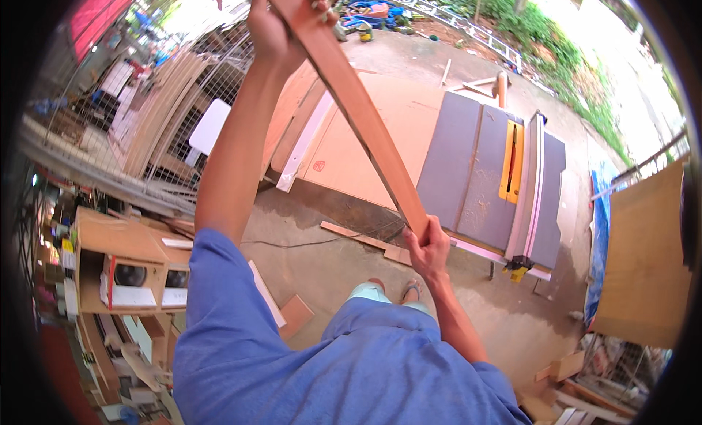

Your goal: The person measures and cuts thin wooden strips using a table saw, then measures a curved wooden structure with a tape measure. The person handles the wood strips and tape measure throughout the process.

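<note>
A long reddish-brown wooden board (358,118) slants across the view in front of me, from upper left down to the right. My left hand (274,37) grips its far end, the fingertips showing round the other edge. Lower down, my right hand (430,248) is closed on the near end, thumb against the wood. Beyond the board stands a table saw (468,169) with a grey top, a yellow insert around the blade slot (512,158) and a long rail-like fence (532,191). Sawdust lies on the saw top. Left of it, a wide tan panel (380,132) extends the surface.
Loose wood strips (358,237) and a cable (307,243) lie on the concrete floor near my feet. A wooden cabinet with speakers (130,276) stands at the left. Wire mesh (172,158) with leaning planks is behind it. A large tan panel (636,257) stands at the right.
</note>
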A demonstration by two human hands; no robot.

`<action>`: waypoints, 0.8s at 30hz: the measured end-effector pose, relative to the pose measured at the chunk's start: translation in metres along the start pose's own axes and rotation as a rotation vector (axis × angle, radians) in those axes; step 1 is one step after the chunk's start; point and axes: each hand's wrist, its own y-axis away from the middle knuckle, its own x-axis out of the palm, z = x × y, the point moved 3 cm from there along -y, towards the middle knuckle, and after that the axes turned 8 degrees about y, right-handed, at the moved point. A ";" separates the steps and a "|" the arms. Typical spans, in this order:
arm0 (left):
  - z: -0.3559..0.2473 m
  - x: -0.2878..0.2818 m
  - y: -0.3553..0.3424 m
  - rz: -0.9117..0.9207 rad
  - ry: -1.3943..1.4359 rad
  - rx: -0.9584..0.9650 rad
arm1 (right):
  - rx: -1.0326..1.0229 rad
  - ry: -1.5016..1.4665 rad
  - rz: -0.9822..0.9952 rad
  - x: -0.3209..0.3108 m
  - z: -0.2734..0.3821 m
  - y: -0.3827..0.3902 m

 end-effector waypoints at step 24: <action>0.187 -0.551 0.082 -0.636 -0.578 -0.430 | -0.108 0.889 0.045 0.124 -0.020 -0.058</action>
